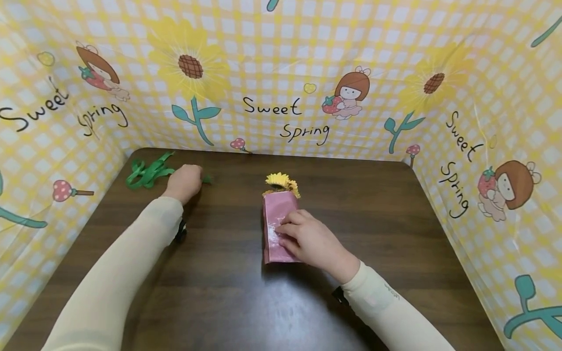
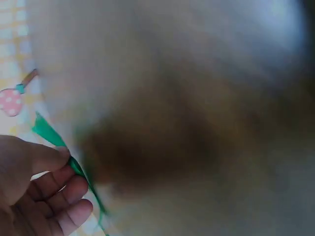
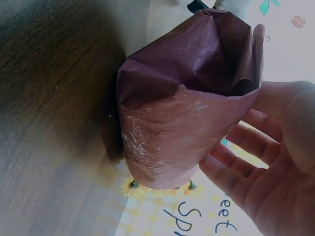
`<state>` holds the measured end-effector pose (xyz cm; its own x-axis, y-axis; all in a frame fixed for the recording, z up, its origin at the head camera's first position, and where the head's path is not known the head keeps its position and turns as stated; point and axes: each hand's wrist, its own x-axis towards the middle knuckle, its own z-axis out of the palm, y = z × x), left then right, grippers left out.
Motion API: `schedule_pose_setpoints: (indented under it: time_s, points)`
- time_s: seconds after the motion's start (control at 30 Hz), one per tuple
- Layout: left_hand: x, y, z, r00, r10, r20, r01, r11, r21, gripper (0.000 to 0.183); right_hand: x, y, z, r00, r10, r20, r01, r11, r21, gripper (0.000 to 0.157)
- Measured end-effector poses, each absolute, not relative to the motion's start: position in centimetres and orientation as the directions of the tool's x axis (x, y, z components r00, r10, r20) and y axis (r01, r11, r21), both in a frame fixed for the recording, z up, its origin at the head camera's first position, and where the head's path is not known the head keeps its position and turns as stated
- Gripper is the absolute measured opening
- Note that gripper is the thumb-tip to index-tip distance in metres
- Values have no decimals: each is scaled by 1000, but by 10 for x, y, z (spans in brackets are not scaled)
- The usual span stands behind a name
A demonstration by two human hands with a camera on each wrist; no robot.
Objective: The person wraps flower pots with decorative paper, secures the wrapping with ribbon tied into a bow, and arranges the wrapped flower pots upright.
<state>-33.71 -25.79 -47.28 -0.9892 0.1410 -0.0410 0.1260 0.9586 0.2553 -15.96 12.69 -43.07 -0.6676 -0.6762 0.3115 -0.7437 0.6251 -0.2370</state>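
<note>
In the head view my left hand (image 1: 184, 183) is at the back left of the table, beside a loose heap of green ribbon (image 1: 151, 171). Thumb and fingertips pinch a strip of the green ribbon (image 2: 47, 130) in the left wrist view. Near the middle, my right hand (image 1: 317, 242) holds a bouquet wrapped in pink paper (image 1: 277, 210) by its right side. Yellow sunflowers (image 1: 277, 180) stick out at the far end. The wrap's open, folded near end (image 3: 197, 59) faces the right wrist camera, with thumb and fingers along its edge.
The dark wooden table (image 1: 219, 292) meets a yellow checked cloth (image 1: 268, 63) printed with flowers and figures at the back and both sides. A black band (image 1: 180, 231) shows at the left wrist.
</note>
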Motion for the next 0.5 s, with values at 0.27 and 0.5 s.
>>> schedule_pose_setpoints:
  time_s: [0.27, 0.5]
  points:
    - [-345, -207, -400, -980, 111, 163, 183, 822, 540, 25, -159, 126, -433, -664, -676, 320, -747, 624, -230, 26]
    - [-349, -110, -327, -960, 194, 201, 278, 722, 634, 24, -159, 127, -433, -666, -670, 328, -744, 625, -235, 26]
